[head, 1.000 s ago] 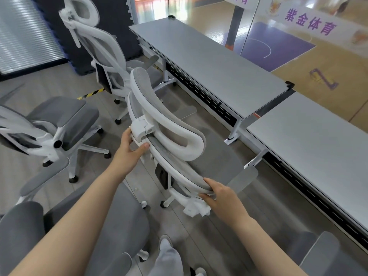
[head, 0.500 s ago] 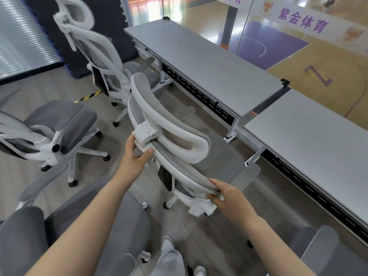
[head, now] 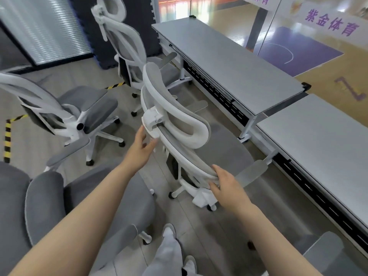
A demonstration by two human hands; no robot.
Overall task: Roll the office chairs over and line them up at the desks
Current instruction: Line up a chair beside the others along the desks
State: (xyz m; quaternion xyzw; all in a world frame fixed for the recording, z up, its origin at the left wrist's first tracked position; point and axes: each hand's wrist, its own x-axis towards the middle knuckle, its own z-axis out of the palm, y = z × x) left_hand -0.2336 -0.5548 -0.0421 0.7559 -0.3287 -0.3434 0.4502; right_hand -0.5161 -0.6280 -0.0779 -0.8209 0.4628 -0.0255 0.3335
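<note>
A white-framed office chair with grey mesh back and curved headrest (head: 179, 124) stands on the grey wood-look floor (head: 199, 226), its seat turned toward the joint where two long grey-topped tables (head: 229, 62) meet end to end. Its flat grey armrest pad (head: 252, 173) reaches almost to the front edge of the nearer table.

The left hand (head: 142, 150) sits just beside the white plastic headrest bracket, fingers straight and spread, barely touching if at all. The right hand (head: 227, 188) curls its fingers over the lower rim of the chair's back.

Other chairs crowd the floor. A second white-and-grey chair (head: 127, 48) stands just behind the first, at the far table's front edge. A third (head: 65, 110), tipped back, stands well to the left, by yellow-and-black floor tape (head: 8, 136). A padded grey fabric chair (head: 45, 204) sits under the left forearm. Beyond the tables, glass gives onto a glossy wooden sports court (head: 298, 50).
</note>
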